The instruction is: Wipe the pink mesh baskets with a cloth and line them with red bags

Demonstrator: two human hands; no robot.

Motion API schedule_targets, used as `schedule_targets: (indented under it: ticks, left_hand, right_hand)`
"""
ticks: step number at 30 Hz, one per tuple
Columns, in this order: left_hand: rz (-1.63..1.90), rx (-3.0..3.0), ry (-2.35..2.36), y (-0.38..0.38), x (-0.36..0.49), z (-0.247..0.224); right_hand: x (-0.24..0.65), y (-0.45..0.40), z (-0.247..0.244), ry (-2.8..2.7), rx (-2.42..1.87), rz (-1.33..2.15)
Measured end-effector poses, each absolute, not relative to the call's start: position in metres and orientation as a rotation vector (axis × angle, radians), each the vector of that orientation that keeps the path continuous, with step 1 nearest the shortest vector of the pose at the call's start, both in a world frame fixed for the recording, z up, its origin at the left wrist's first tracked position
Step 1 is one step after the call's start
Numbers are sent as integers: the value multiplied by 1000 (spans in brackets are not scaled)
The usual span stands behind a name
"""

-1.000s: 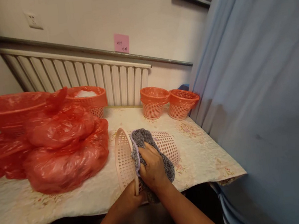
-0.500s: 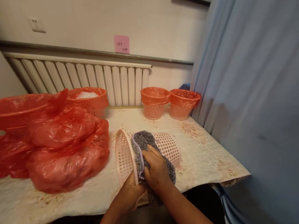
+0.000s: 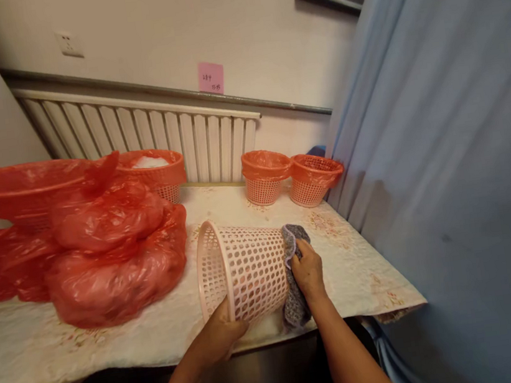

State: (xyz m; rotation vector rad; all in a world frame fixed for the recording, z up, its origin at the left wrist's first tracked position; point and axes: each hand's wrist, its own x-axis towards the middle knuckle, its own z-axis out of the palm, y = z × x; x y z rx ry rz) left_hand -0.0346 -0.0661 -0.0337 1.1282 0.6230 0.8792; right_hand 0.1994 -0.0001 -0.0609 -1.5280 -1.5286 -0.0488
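Observation:
A pink perforated plastic wastebasket lies on its side at the table's front, its mouth facing left. My left hand is closed on the lower part of its rim, thumb toward the inside. At the base end, my right hand is closed on a grey cloth with a pale purple edge. The cloth is bunched against the basket's bottom and hangs down toward the table edge. The fingertips of both hands are partly hidden.
On the left sit full red plastic bags, behind them a wide red-lined basket and a lined wastebasket with white contents. Two small lined wastebaskets stand at the back right. A blue curtain borders the table.
My right hand has slid the cloth rightward along the basket's side, from near the rim to the base. My left hand keeps its hold on the rim.

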Motion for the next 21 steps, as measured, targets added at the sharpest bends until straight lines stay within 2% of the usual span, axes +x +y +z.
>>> schedule_targets:
  ticks: [14,21]
  left_hand:
    - [905,1182,547,-59,-43,-62]
    - [904,1173,569,-59,-45,-61]
  right_hand:
    - [197,-3,-80,-1469,-1538,-169]
    - [194,-4,-83,-1451,-1552,-188]
